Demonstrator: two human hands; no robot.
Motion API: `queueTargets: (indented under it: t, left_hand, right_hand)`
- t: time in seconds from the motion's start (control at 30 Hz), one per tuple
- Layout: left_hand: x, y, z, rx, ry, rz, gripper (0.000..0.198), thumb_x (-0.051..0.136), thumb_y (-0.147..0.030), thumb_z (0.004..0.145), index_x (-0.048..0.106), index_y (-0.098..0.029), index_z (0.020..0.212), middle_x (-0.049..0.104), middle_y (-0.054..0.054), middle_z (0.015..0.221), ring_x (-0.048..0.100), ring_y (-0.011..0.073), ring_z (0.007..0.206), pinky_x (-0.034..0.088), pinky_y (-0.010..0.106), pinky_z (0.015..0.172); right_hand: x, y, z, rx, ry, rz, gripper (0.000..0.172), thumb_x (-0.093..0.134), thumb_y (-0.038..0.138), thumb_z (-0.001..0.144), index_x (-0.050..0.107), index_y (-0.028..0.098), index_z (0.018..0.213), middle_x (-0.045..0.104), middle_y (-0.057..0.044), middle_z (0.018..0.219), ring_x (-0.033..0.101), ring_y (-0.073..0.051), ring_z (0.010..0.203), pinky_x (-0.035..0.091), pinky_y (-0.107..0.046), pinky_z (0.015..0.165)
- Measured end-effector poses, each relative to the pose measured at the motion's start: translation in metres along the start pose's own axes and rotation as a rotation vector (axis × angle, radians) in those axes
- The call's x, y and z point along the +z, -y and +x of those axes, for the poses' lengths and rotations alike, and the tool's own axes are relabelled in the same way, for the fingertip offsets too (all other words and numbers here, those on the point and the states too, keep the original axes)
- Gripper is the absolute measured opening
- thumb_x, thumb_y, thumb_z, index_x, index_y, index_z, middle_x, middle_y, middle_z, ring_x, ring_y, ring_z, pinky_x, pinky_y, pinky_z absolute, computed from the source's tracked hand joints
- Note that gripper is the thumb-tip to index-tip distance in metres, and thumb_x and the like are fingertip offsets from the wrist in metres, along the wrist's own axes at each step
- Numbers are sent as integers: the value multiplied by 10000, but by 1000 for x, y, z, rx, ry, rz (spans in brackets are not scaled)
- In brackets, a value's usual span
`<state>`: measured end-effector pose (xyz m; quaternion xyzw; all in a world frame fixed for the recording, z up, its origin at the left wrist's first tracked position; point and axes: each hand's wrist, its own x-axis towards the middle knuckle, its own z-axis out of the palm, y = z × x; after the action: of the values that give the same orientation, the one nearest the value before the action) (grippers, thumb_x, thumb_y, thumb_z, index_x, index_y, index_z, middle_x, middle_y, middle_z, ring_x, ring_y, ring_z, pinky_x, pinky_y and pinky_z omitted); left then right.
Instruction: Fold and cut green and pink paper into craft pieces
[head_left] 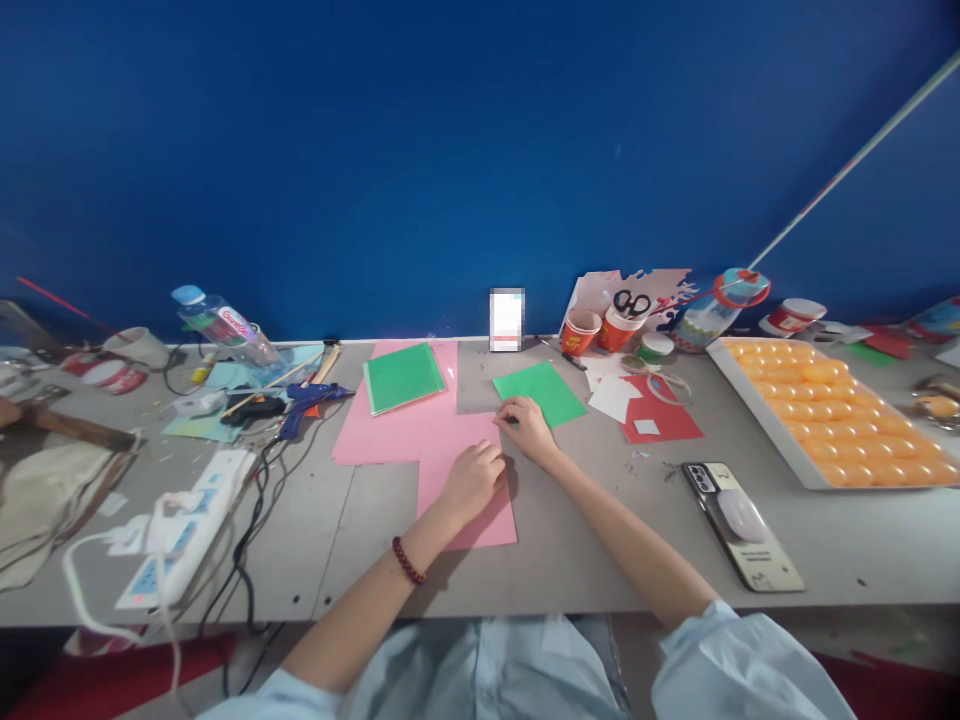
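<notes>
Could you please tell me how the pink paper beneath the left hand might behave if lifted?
The pink paper looks thin, so it is probably light and may bend when lifted. Lying flat, it seems more apt to slide than roll or tip.

The pink paper (390, 438) looks smooth and matt, as does the green paper sheet (553, 393); the grey tabletop (585, 550) is dull, the orange balls (844, 412) glossy, the water bottle (231, 328) shiny clear plastic, the glue gun (304, 402) and power strip (196, 525) plastic
</notes>
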<state>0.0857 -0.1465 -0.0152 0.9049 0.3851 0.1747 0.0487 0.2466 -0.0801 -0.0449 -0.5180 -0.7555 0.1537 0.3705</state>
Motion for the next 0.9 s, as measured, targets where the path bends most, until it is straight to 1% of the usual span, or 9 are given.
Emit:
queueTargets:
  t: [0.23,0.4,0.6,0.7,0.8,0.9]
  left_hand:
    - [5,-11,-19,10,4,-3,241,512,-92,860,558,-168,636,549,42,726,507,185,760,406,311,665]
    - [8,-17,-28,21,-7,6,223,545,-94,850,555,-171,641,541,36,712,505,187,772,404,310,656]
    - [6,-26,-39,62,61,6,204,566,-114,853,543,-172,659,548,31,748,497,189,780,399,315,651]
    - [2,-34,-47,84,103,-9,181,578,-147,859,543,-177,684,556,25,769,498,189,794,401,318,659]
    - [-1,-43,-54,121,139,20,162,577,-135,858,549,-176,704,567,23,788,503,190,806,402,319,657]
    - [-2,-50,-61,137,141,61,142,583,-120,849,560,-165,716,576,29,817,509,191,818,407,317,655]
  right_hand:
    - [-1,0,0,-1,1,5,113,626,182,809,632,207,698,643,-30,847,540,-185,810,384,-332,798]
    - [0,-1,0,-1,-2,7,111,631,181,805,631,206,697,645,-32,854,537,-185,799,383,-334,797]
    - [-1,0,0,-5,-1,9,114,623,182,806,633,209,695,647,-33,851,543,-187,799,387,-337,793]
    - [0,-1,0,-5,1,7,115,619,188,808,640,212,697,648,-37,852,547,-188,799,388,-339,791]
    - [0,-2,0,-3,5,4,108,621,192,806,645,211,704,648,-38,854,549,-189,802,386,-339,792]
    - [0,-2,0,-1,8,2,105,623,194,806,646,210,706,649,-39,862,549,-187,801,385,-338,794]
